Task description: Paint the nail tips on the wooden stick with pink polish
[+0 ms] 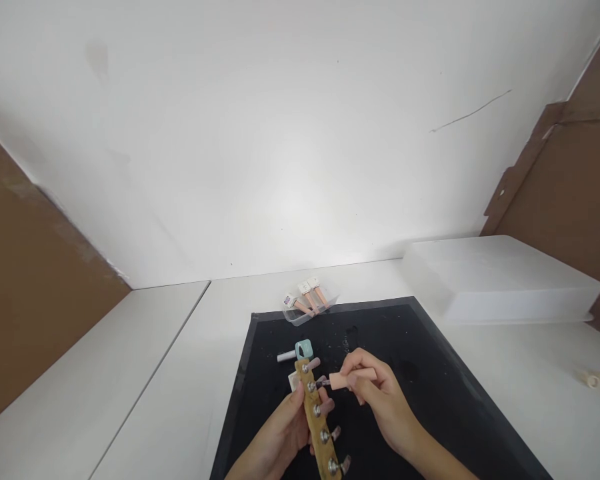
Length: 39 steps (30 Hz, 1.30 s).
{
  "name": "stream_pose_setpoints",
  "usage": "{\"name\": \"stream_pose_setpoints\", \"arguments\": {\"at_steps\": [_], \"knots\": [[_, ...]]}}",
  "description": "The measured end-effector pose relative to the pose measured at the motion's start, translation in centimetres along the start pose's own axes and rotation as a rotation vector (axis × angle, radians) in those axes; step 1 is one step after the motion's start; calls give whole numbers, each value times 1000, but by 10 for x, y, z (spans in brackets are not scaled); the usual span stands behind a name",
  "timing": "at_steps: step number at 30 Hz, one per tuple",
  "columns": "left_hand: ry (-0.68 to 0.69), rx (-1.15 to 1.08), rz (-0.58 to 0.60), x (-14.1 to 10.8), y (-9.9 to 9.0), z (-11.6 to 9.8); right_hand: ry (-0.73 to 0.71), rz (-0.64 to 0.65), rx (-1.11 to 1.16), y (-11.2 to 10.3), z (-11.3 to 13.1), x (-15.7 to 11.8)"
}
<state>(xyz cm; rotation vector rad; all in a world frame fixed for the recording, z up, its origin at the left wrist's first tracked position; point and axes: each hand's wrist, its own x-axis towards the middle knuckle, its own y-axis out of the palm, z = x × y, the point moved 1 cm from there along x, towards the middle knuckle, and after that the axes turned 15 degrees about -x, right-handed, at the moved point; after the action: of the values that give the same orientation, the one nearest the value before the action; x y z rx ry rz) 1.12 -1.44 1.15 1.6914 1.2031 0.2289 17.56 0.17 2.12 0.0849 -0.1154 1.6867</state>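
My left hand (290,427) is closed around a yellowish-brown strip (320,437), held at a slant. Along it stand several metal pegs, each bearing a mauve-pink false nail tip (325,406) that juts to the right. Between thumb and fingers, my right hand (377,387) grips a nail polish brush (340,381) by its pale pink cap. The bristle end points left, at a nail tip near the strip's upper end; whether they touch I cannot tell. A pale square object (294,381) shows partly behind the strip by my left thumb; its lower part is hidden.
Just beyond the strip, a teal bottle with a white cap (295,351) lies on the black mat (410,333). A clear tray (296,321) with several pink-capped bottles sits at the mat's far edge. To the right are a white box (505,280) and small beige rings (595,379).
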Motion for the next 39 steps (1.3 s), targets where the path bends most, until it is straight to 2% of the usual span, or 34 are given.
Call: {"name": "stream_pose_setpoints", "arguments": {"at_steps": [6, 13, 20, 27, 33, 36, 39], "knots": [[4, 38, -23, 2, -2, 0, -19, -50, -51, -1, 2, 2], [-2, 94, 53, 4, -3, 1, -18, -75, -68, -1, 2, 4], [8, 93, 48, 5, -4, 2, 11, -107, -59, -1, 4, 4], [20, 96, 85, 5, -6, 2, 83, -142, 51, -2, 1, 6], [57, 122, 123, 11, -14, 5, 52, -118, 285, -2, -3, 6], [74, 142, 89, 13, -20, 7, 61, -78, 359, -2, -1, 4], [91, 162, 16, 13, -23, 8, 78, -53, 337, -2, 2, 3]]}}
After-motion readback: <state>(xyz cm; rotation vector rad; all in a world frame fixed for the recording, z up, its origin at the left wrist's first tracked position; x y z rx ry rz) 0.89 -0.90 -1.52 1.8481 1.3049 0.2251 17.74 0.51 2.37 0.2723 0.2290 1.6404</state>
